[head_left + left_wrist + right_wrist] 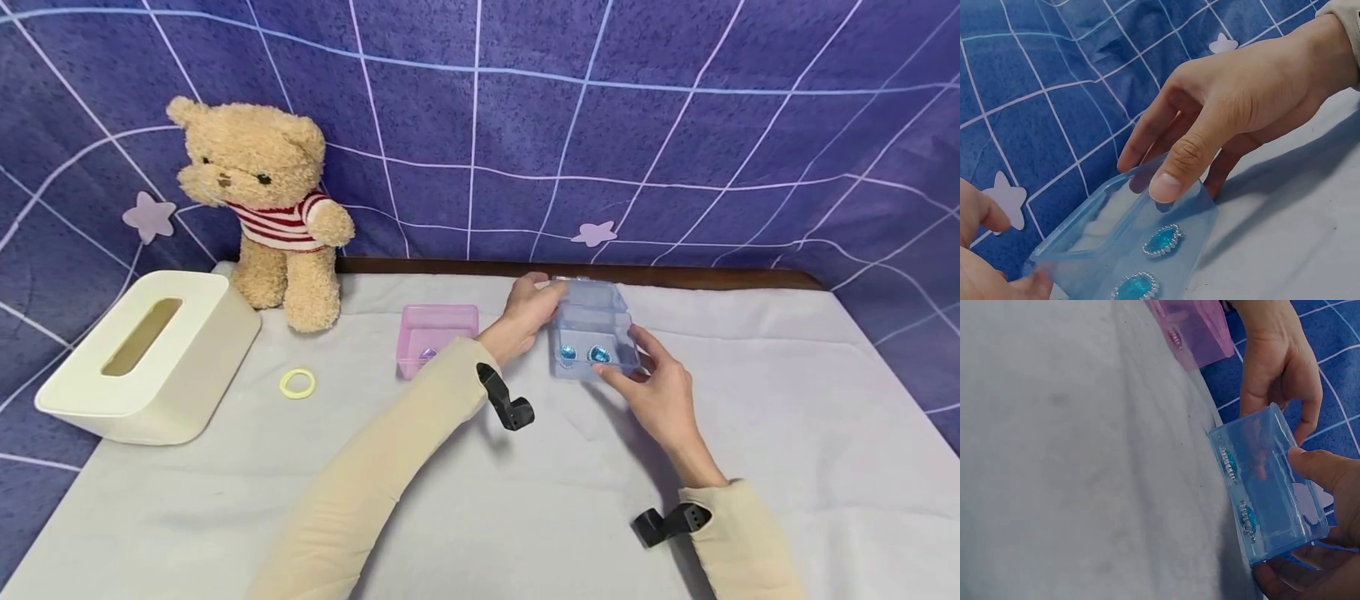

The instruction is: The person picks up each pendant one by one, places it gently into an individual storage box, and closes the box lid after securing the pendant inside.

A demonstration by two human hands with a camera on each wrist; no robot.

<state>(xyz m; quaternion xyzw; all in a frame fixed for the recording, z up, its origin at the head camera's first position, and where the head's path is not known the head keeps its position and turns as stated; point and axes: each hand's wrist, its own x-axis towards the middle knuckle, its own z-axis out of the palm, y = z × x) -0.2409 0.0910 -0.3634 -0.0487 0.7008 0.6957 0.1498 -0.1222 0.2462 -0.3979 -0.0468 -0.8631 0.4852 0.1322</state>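
Observation:
A see-through blue plastic box (592, 321) sits toward the back of the table. Two teardrop-like blue gems (599, 354) with silvery beaded borders lie low inside it. My left hand (523, 315) pinches the box at its back left, the thumb (1169, 178) over the rim. From the other side my right hand (663, 396) grips the right wall, thumb near the front and fingers around the side. Left of my left hand stands a pink see-through box (438, 307) with a purple gem (427, 354) in it, partly hidden by the left sleeve.
A teddy bear (273, 221) in a striped shirt stands at the back left. Before it are a cream tissue box (150, 358) and a yellow ring (297, 384). A dark wooden edge (450, 266) and a purple grid-patterned cloth (420, 117) border the table's back.

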